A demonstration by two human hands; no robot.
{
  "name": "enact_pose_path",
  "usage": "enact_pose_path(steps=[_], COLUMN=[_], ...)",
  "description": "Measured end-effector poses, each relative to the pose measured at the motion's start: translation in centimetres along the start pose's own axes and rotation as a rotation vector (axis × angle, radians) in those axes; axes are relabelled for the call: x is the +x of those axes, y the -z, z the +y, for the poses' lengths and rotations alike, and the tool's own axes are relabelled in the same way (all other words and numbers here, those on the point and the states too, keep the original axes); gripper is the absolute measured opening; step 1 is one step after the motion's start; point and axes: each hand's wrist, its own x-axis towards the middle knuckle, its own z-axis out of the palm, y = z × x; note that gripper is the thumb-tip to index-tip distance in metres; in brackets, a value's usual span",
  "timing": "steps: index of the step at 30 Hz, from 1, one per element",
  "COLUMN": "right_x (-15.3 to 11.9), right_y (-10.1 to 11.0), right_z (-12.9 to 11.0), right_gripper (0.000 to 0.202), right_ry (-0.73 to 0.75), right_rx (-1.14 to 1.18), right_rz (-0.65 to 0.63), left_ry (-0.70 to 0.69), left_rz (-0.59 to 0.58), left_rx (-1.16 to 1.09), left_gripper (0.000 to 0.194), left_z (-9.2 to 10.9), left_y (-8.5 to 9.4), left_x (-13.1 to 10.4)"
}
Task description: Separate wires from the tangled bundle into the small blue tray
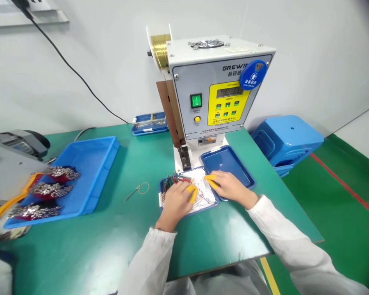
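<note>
My left hand (177,201) rests over the left side of a blue tray (171,215), fingers curled and yellow covers on some fingertips. Beneath and beside it lie thin wires (169,181) in red, green and black; what it grips is hidden. Over the tray's right side, my right hand (230,186) has its yellow-covered fingertips drawn together. Anything between them is too small to make out. White thin pieces (201,184) fill the tray's middle and right part, with some reddish wires across them. The tray sits right in front of the GREWIN machine (198,82).
A second blue tray (229,162) stands by the machine's base. On the left, a large blue bin (94,164) holds several bundles with metal ends (51,190). A small wire loop (144,188) lies on the green table (117,246). Blue stools (292,135) stand at right.
</note>
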Motion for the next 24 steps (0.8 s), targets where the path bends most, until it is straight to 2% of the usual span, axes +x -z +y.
enact_pose_path(steps=[8, 15, 19, 24], right_x=[-0.1, 0.0, -0.1, 0.1], right_y=[-0.7, -1.3, -1.7, -2.3], right_z=[-0.9, -0.8, -0.7, -1.9], right_gripper=[0.025, 0.024, 0.025, 0.028], right_ry=[0.082, 0.075, 0.037, -0.025], right_rx=[-0.058, -0.016, 0.074, 0.249], right_rz=[-0.008, 0.057, 0.116, 0.209], left_ry=[0.005, 0.013, 0.097, 0.326], left_rz=[-0.106, -0.107, -0.043, 0.155], left_rx=[-0.025, -0.167, -0.34, -0.567], left_gripper=[0.015, 0.005, 0.009, 0.013], left_z=[0.6, 1.2, 1.7, 1.3], left_y=[-0.5, -1.1, -1.3, -1.1], left_x=[-0.1, -0.2, -0.2, 0.1])
